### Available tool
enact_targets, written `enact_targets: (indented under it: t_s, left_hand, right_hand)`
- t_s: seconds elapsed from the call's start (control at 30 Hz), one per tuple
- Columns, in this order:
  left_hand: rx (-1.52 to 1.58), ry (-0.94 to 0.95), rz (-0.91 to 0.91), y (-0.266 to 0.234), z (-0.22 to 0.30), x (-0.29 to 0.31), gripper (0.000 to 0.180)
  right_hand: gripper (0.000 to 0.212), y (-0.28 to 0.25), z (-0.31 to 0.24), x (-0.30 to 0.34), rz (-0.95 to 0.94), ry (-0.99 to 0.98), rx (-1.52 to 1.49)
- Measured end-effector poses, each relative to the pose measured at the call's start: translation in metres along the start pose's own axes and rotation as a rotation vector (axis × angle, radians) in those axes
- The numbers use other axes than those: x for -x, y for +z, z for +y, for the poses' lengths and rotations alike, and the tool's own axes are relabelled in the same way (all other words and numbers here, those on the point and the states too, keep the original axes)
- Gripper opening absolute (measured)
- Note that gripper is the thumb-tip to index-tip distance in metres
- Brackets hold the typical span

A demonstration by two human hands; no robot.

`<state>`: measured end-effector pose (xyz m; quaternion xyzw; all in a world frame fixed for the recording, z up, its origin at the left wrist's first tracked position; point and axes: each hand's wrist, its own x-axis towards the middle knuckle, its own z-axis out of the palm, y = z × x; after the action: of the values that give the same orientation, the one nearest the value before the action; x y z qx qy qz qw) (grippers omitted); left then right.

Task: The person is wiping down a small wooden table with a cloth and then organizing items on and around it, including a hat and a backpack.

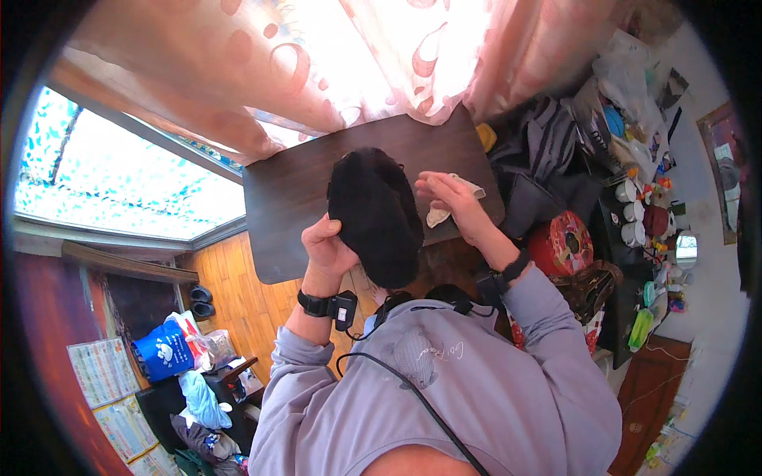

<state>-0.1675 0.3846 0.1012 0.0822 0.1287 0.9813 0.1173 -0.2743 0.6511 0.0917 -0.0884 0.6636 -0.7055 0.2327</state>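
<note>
- Left hand point(327, 247) pinches the edge of a black fuzzy item point(373, 214), perhaps a slipper, held above the tabletop point(286, 206).
- Right hand point(452, 197) is wide, fingers extended, over the tabletop's right part, near a pale cloth point(437, 216); contact unclear.
- Good handling likely means a firm left grip, the right hand supporting the item's free side.

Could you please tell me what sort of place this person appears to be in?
Probably a room in a home: patterned pink curtains hang beside the dark table, the floor is wood-planked, and dark footwear sits on it.
</note>
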Motion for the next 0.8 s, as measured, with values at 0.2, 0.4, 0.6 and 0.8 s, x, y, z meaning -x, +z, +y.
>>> enact_targets:
  t_s: [0.2, 0.4, 0.6, 0.8]
  left_hand:
    - [0.040, 0.009, 0.023, -0.017, 0.010, 0.009, 0.052]
    - [0.009, -0.011, 0.150, -0.052, 0.031, 0.014, 0.057]
    - [-0.118, -0.065, 0.232, -0.042, 0.022, -0.010, 0.054]
    - [-0.177, -0.116, 0.258, -0.051, 0.023, -0.023, 0.054]
  right_hand:
    - [0.057, 0.021, -0.004, -0.008, -0.330, 0.239, -0.399]
    - [0.061, -0.007, 0.020, -0.023, -0.587, 0.282, -0.492]
    - [0.071, 0.014, 0.008, -0.017, -0.570, 0.291, -0.482]
    - [0.062, 0.012, -0.002, -0.015, -0.524, 0.393, -0.242]
